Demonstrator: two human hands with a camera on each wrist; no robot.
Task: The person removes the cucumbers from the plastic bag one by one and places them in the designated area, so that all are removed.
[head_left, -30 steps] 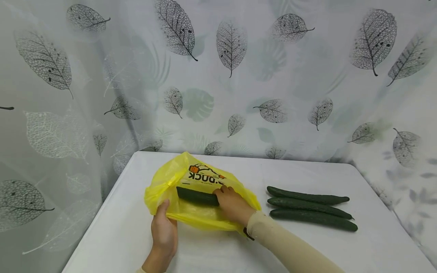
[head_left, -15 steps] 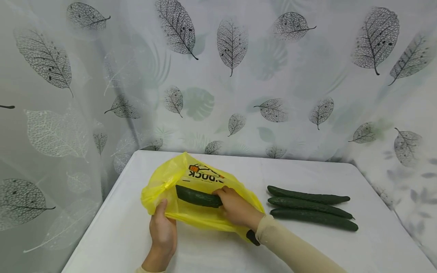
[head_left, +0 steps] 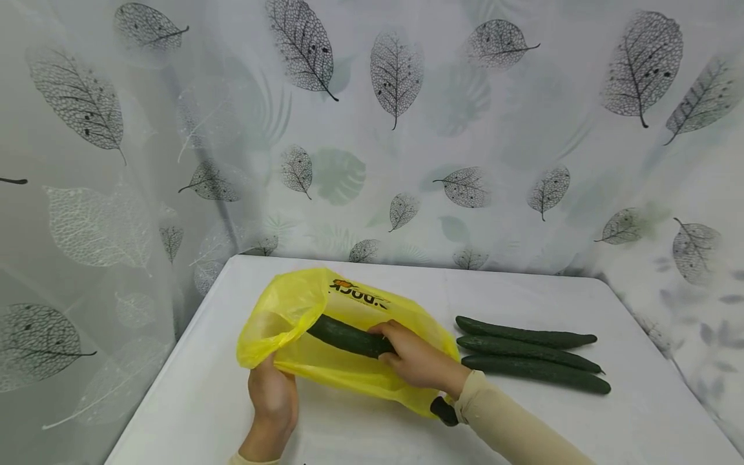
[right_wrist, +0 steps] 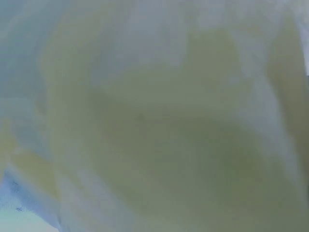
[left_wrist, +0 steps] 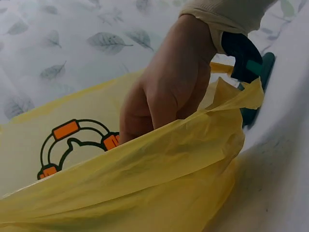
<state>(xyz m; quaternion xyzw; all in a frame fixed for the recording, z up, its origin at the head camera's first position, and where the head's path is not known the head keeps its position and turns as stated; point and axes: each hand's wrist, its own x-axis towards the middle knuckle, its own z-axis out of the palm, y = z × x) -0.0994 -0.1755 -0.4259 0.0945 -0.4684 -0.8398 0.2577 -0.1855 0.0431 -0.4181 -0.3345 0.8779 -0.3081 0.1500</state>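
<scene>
In the head view, a yellow plastic bag with a printed logo lies with its mouth spread towards me. My left hand holds the bag's near left rim; its fingertips are hidden by the plastic. My right hand reaches into the mouth and grips a dark green cucumber, whose left end points deeper into the bag. In the left wrist view, the right hand goes down behind the bag's rim, its fingertips hidden. Blurred yellow plastic covers most of the right wrist view.
To the right of the bag, three cucumbers lie side by side on the white table. A dark device sits at my right wrist, against the bag's edge. A leaf-patterned curtain hangs behind the table.
My right hand and the cucumber have shifted slightly right and towards me. The bag's left rim has folded over, and my left thumb has gone behind the plastic. The three cucumbers lie unmoved.
</scene>
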